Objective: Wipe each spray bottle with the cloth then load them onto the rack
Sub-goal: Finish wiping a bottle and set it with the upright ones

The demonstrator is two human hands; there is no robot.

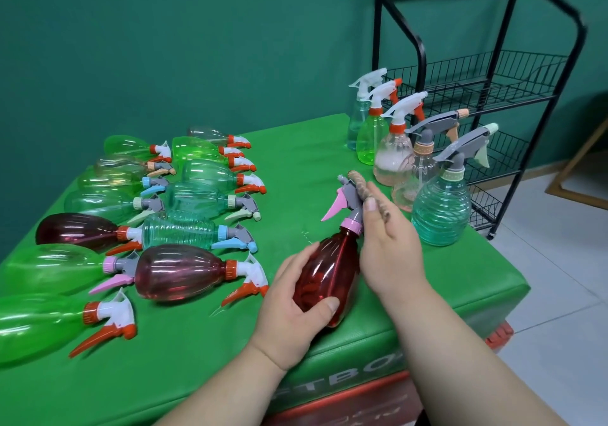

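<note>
**Inspector:** Left of the hands?

**Assistant:** Lying spray bottles (194, 202) on the green worktop (296, 162), all on their sides. The nearest green ones run off the frame edge, so their bases are unseen.

**Inspector:** The hands themselves?

**Assistant:** The left hand (296, 297) grips the belly of the red spray bottle (329, 271), thumb on top and fingers curled beneath, partly hidden. The bottle is held tilted between both hands, nozzle pointing away. The right hand (388, 248) pinches a twisted brown cloth (358, 180) against the grey spray head.

**Inspector:** To the right?

**Assistant:** Upright bottles (441, 208) clustered just beyond the right hand and overlapping one another. Behind them stands the black wire rack (513, 96), its top cut off.

**Inspector:** Writing?

**Assistant:** White lettering (345, 379) below the left wrist reads "TBO"; the forearms cover the rest.
</note>
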